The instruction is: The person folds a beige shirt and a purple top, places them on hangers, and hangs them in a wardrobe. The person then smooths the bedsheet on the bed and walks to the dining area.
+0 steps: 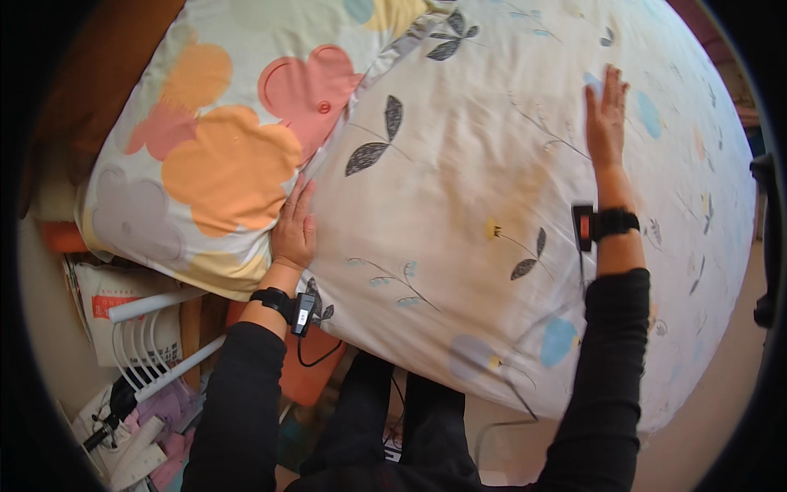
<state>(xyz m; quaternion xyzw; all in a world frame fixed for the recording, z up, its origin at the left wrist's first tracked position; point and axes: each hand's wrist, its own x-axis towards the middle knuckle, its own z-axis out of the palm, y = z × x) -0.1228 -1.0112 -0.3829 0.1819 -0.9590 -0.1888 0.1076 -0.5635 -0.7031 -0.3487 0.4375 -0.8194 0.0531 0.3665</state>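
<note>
A pale sheet (442,209) printed with dark leaves and small flowers covers the bed before me, with soft wrinkles across its middle. At the left lies a floral cover (237,169) with large orange, red and grey blooms, its edge running diagonally over the sheet. My left hand (295,230) rests flat where that edge meets the sheet, near the bed's front side. Farther out on the right, my right hand (607,120) lies palm down on the sheet, fingers stretched away from me. Neither hand grips anything. Each wrist wears a black strap with a small cabled device.
A white tubular rack (166,335) and a white printed bag (126,307) stand left of the bed. Below them is a pile of clothes (154,430). An orange surface (316,363) shows beside my legs. A thin cable (507,422) hangs by the bed's front edge.
</note>
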